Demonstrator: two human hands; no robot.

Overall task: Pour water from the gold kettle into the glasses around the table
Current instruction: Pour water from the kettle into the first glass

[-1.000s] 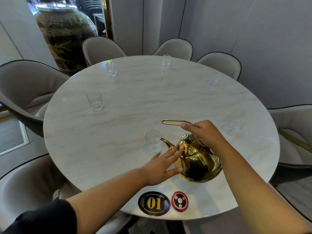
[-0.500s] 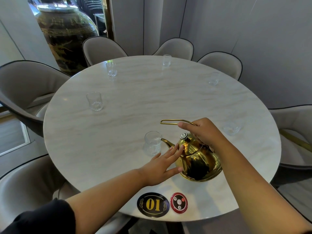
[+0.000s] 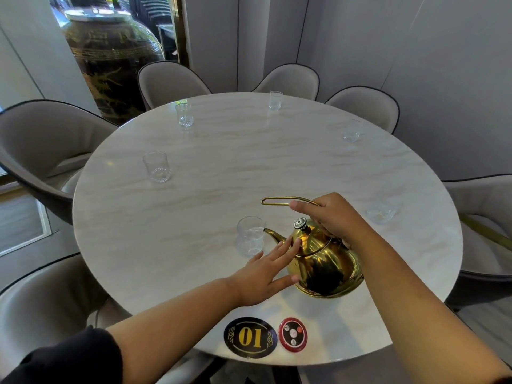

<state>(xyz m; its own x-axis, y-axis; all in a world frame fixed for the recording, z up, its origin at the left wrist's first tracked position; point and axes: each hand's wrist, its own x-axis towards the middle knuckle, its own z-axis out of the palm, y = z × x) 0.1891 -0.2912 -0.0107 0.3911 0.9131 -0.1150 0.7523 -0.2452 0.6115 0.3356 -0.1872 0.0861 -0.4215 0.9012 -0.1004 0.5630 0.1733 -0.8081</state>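
Note:
The gold kettle [image 3: 324, 261] hangs tilted to the left over the round marble table [image 3: 221, 176]. Its spout tip sits at the rim of the nearest glass [image 3: 249, 236], which holds some water. My right hand [image 3: 332, 217] grips the kettle's thin wire handle from above. My left hand [image 3: 266, 273] presses straight fingers against the kettle's left side and lid edge. Other glasses stand around the table: one at the left [image 3: 156, 167], one at the far left [image 3: 184, 115], one at the back [image 3: 274, 100], and several at the right, such as [image 3: 352, 130].
Grey upholstered chairs [image 3: 41, 145] ring the table. A black oval "01" plaque [image 3: 250, 337] and a red round call button [image 3: 293, 333] lie at the near edge. A large dark ornamental jar [image 3: 110, 54] stands behind the far left chairs.
The kettle and both hands have barely moved; the kettle stays tilted with its spout at the nearest glass.

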